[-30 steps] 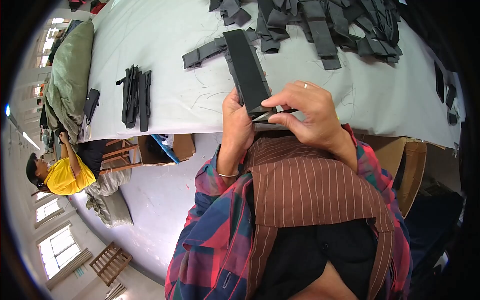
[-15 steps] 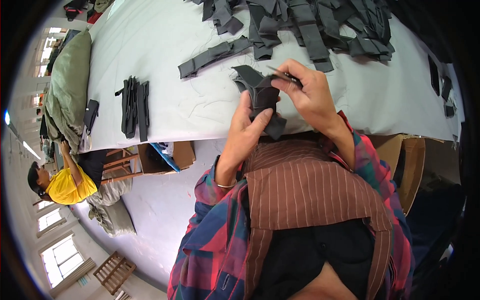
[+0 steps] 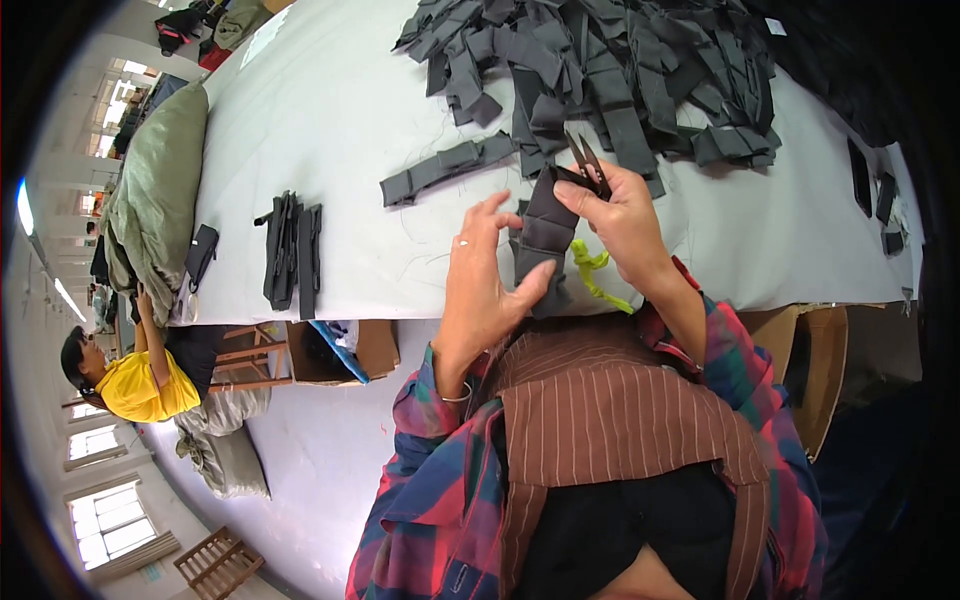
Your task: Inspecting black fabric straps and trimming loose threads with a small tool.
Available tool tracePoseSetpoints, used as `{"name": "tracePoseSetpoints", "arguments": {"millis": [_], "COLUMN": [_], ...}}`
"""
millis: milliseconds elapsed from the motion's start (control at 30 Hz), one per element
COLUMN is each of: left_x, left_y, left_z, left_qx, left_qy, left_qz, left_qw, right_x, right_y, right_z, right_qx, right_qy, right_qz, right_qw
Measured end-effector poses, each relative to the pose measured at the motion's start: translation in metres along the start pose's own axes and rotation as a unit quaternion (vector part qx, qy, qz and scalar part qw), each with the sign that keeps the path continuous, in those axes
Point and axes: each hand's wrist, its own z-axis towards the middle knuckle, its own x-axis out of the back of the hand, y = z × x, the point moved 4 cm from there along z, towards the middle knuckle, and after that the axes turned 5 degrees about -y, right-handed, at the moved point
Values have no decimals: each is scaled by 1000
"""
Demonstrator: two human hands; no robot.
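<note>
A dark grey fabric strip point(image 3: 548, 228) with fold lines hangs in front of me, its upper end pinched in my right hand point(image 3: 628, 222). The same hand keeps a pair of small black thread snips point(image 3: 588, 165), blades parted and pointing away. My left hand point(image 3: 482, 282) is open beside the strip, fingers spread, its thumb by the strip's lower part; whether the thumb touches it I cannot tell. Between the strip and my right wrist shows a bright yellow-green cord or ribbon point(image 3: 597, 272), near the table's front edge.
A big heap of dark grey strips point(image 3: 610, 70) covers the table's far side. One strip point(image 3: 447, 167) lies apart; a neat stack point(image 3: 290, 255) sits at left. A green sack point(image 3: 155, 180) rests on the left edge, near a person in yellow point(image 3: 150, 382). Cardboard boxes point(image 3: 378, 350) stand below.
My left hand has loosened from the strip and spread its fingers. In my right hand the snips now point farther away from me. The yellow-green cord has come into sight.
</note>
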Motion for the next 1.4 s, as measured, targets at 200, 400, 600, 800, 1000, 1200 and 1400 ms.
{"name": "tracePoseSetpoints", "arguments": {"millis": [200, 400, 600, 800, 1000, 1200, 1400], "left_x": [-5, -14, -14, -13, -17, -18, -18], "left_y": [-9, 0, -6, -11, -11, -14, -12], "left_z": [-6, -16, -15, -17, -17, -19, -17], "left_qx": [46, 120, 148, 168, 187, 187, 186], "left_qy": [-53, 13, 94, 105, 58, 55, 40], "left_qz": [-80, -401, -500, -510, -494, -495, -512], "left_qw": [994, 908, 848, 837, 847, 847, 838], "right_x": [3, 5, 15, -3, -13, -13, -7], "right_y": [-2, -1, -18, -18, -17, -17, -11], "right_z": [3, 7, -1, -24, -26, -27, -25], "right_qx": [-14, -23, 127, 182, 211, 245, 224], "right_qy": [0, -5, 17, -33, -22, -47, -8], "right_qz": [34, 21, -130, -325, -395, -428, -373], "right_qw": [999, 999, 983, 927, 894, 868, 900]}}
